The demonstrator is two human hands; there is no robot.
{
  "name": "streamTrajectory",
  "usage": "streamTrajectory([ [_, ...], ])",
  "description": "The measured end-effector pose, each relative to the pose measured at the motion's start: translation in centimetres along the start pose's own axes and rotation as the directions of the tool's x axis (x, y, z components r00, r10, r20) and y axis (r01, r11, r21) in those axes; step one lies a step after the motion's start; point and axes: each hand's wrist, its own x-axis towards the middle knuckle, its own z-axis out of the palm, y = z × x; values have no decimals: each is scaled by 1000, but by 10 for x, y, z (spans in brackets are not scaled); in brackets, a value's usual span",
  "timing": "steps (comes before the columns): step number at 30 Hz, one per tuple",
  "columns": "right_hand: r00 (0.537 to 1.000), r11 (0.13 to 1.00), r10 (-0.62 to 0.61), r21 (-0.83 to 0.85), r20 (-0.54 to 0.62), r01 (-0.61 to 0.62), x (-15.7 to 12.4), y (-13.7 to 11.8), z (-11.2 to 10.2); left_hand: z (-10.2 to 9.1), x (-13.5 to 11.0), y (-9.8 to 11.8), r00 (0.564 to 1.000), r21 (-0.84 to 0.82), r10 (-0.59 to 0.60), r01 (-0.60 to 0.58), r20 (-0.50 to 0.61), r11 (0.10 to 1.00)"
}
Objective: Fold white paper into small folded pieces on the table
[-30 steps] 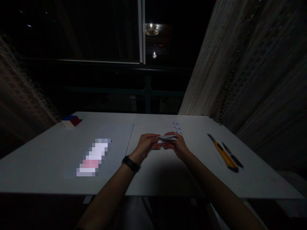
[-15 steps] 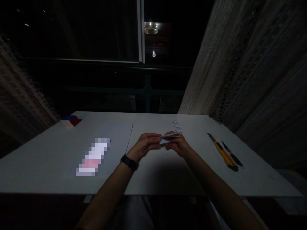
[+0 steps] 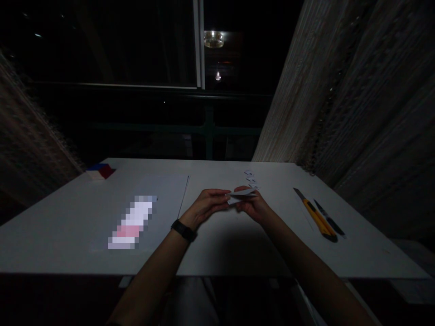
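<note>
A small folded piece of white paper is held up between my two hands, a little above the white table. My left hand pinches its left end, with the fingers together and a dark watch on the wrist. On the other end, my right hand grips the paper with the thumb below and fingers partly hidden behind it. The paper's two layers stand slightly apart toward the right. Just beyond my right hand, several small paper pieces with dark marks lie in a row.
To the right lie a yellow utility knife, its blade showing, and a dark pen. White sheets lie on the left with a lit, pixelated phone-like object on them. A colored cube sits far left. Curtains hang beyond.
The folded paper has shifted very slightly to the right, and its layers look a little farther apart. Both hands stay in nearly the same place.
</note>
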Motion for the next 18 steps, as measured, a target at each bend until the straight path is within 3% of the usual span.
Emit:
streamTrajectory([
  [9,999,1000,11,5,41,-11,-1,0,0,1,-2,-1,1000,-10,12,-12,2,1000],
  [18,1000,1000,17,-8,12,-17,-1,-2,4,-3,2,-2,999,-36,8,-7,33,999],
])
